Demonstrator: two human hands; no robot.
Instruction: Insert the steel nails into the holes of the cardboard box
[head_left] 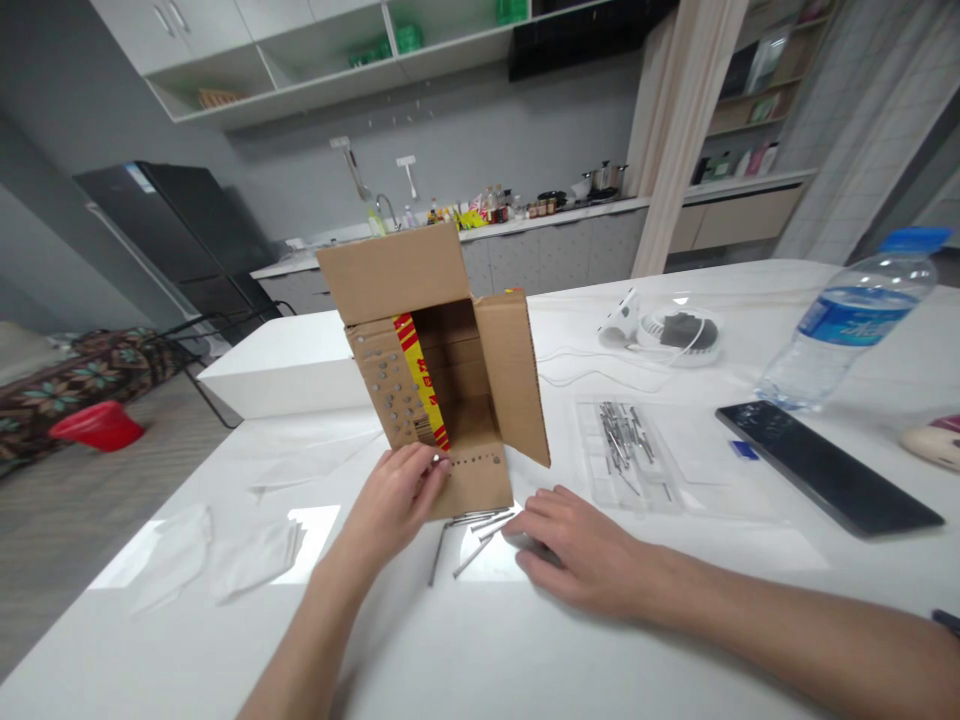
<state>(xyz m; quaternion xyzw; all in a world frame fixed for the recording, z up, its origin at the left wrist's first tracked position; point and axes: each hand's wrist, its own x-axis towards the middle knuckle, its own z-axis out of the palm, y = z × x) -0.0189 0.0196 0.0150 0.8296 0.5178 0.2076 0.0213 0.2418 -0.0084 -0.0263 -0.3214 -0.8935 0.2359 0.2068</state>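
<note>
Fingers (433, 484) of the left hand (399, 493) are pinching a nail (436, 459) at the box (466, 375), the right hand (576, 550) resting, grip unclear.

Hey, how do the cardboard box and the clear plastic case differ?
The cardboard box is brown and opaque; the plastic case is see-through. The box stands tall; the case lies flat. The left hand is at the box; none touches the case. Both rest on the white table.
</note>
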